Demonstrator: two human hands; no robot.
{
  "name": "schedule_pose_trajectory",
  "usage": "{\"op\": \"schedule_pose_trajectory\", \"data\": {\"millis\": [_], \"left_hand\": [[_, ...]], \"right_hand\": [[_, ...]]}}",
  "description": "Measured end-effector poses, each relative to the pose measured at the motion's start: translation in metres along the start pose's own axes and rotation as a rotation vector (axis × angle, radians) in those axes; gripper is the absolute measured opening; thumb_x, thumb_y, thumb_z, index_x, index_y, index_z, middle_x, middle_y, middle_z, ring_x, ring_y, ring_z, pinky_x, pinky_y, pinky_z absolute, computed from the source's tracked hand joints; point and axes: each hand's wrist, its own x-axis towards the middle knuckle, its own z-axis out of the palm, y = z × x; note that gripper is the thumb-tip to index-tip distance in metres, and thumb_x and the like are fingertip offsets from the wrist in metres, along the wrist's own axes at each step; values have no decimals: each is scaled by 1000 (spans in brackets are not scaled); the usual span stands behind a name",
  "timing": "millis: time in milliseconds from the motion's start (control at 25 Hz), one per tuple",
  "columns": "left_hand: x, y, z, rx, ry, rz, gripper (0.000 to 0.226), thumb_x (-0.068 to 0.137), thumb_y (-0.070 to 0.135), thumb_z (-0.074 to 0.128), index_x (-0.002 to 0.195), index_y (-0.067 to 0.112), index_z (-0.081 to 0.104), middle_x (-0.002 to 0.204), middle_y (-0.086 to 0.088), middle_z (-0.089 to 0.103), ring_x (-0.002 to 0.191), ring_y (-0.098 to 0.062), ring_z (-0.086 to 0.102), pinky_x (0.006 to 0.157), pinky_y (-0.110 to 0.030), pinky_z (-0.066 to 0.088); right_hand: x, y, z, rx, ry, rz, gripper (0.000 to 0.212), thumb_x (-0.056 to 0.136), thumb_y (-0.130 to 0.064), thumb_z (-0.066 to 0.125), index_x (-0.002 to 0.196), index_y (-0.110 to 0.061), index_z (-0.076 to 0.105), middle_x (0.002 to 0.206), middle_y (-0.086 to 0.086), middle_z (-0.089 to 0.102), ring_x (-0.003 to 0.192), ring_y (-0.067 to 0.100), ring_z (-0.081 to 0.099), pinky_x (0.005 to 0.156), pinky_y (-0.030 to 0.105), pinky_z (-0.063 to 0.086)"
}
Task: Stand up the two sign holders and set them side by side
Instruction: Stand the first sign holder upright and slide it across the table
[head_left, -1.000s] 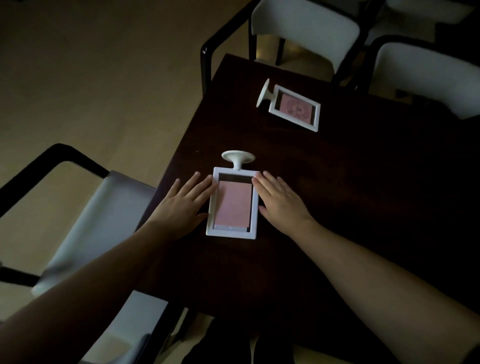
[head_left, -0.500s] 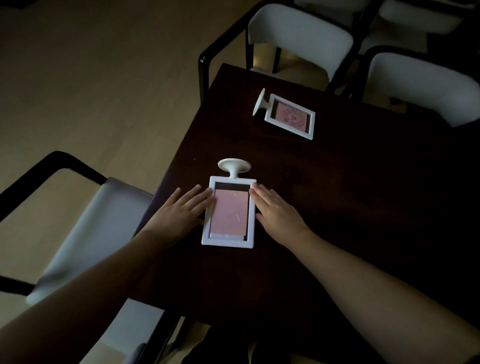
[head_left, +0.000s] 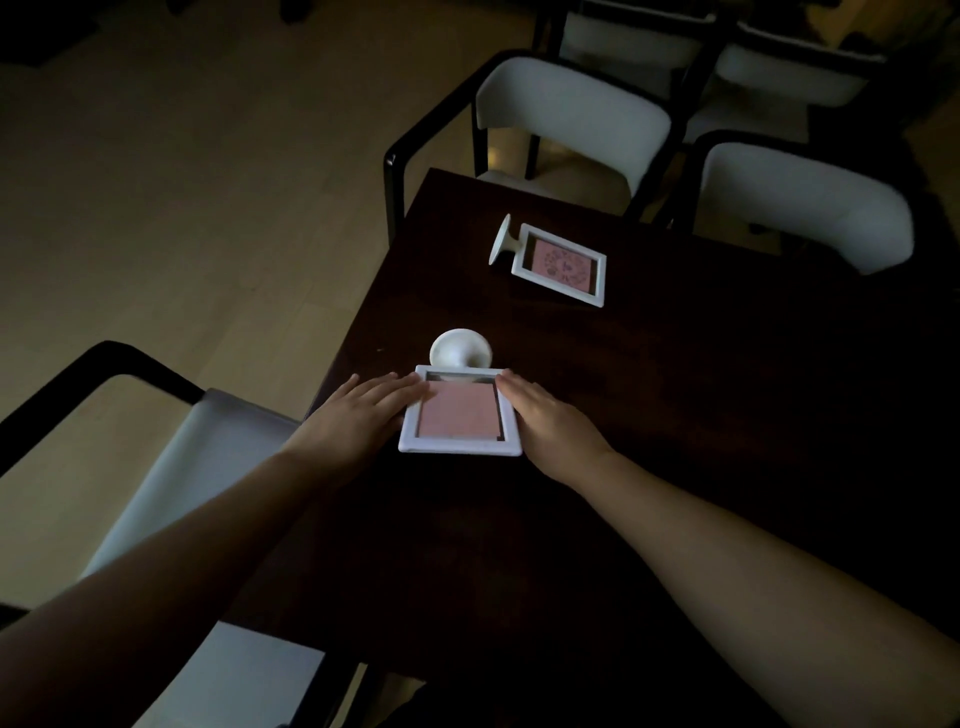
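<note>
Two white sign holders with pink inserts lie on the dark table (head_left: 675, 441). The near sign holder (head_left: 457, 418) points its round base away from me, and its near edge looks raised off the table. My left hand (head_left: 358, 415) presses against its left side and my right hand (head_left: 550, 421) against its right side, so the two hands clasp it between them. The far sign holder (head_left: 561, 265) lies flat near the table's far left corner with its base pointing left. Neither hand touches it.
A white-seated chair (head_left: 197, 467) with a black frame stands at the table's left edge beside my left arm. Two more chairs (head_left: 566, 104) (head_left: 800, 202) stand at the far edge. The room is dim.
Both hands have closed in against the near holder's sides. Its frame now looks shorter and its base rounder, as its near end tips up. The far holder has not moved.
</note>
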Motion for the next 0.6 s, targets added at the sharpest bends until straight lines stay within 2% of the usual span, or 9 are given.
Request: {"op": "schedule_pose_trajectory", "data": {"millis": [80, 160, 240, 280, 360, 440, 520, 600], "left_hand": [[6, 4, -6, -40, 34, 6, 52, 99, 34, 37, 150, 32, 32, 153, -2, 44, 139, -26, 40, 112, -54, 24], [12, 6, -11, -82, 47, 21, 49, 97, 28, 43, 146, 31, 38, 144, -4, 53, 130, -27, 49, 109, -57, 30], [17, 10, -16, -151, 86, 26, 37, 100, 34, 41, 136, 36, 44, 132, 0, 62, 118, -24, 58, 105, -57, 36], [20, 13, -17, -180, 112, 17, 31, 101, 39, 37, 130, 38, 46, 124, 0, 66, 111, -23, 60, 104, -56, 37], [25, 18, -18, -198, 140, -17, 28, 102, 44, 31, 122, 36, 48, 110, -5, 70, 101, -26, 63, 103, -56, 38], [28, 21, -15, -184, 151, -48, 29, 102, 43, 29, 120, 32, 49, 101, -9, 70, 92, -29, 62, 92, -49, 44], [31, 22, -12, -184, 145, -68, 31, 103, 43, 28, 118, 29, 51, 94, -5, 66, 85, -27, 60, 75, -40, 46], [34, 21, -9, -197, 137, -83, 35, 102, 47, 26, 113, 27, 52, 89, 3, 60, 83, -21, 57, 68, -38, 44]], "right_hand": [[1, -1, -7, 53, 17, 3, 61, 99, 1, 41, 155, -16, 27, 163, 9, 23, 149, 29, 22, 118, 45, 25], [4, -3, -13, 113, 49, 39, 54, 99, -3, 42, 150, -19, 37, 157, 10, 38, 142, 31, 37, 111, 48, 35], [9, -5, -18, 98, 92, 80, 36, 103, -17, 41, 137, -25, 49, 131, 8, 60, 115, 29, 59, 94, 48, 49], [13, -6, -20, 62, 101, 101, 29, 104, -23, 39, 130, -25, 52, 116, 5, 64, 101, 27, 63, 84, 47, 52], [19, -5, -23, 20, 113, 140, 25, 105, -27, 36, 123, -25, 54, 97, 2, 65, 86, 24, 64, 71, 42, 52], [22, -2, -22, 39, 135, 166, 24, 105, -27, 37, 122, -24, 53, 86, -3, 60, 78, 21, 61, 61, 37, 44], [23, 1, -21, 66, 139, 179, 26, 105, -28, 37, 126, -23, 52, 85, -3, 60, 75, 19, 59, 59, 35, 40], [25, 2, -20, 104, 134, 204, 28, 105, -31, 36, 129, -23, 49, 88, 0, 62, 76, 18, 59, 59, 36, 42]]}}
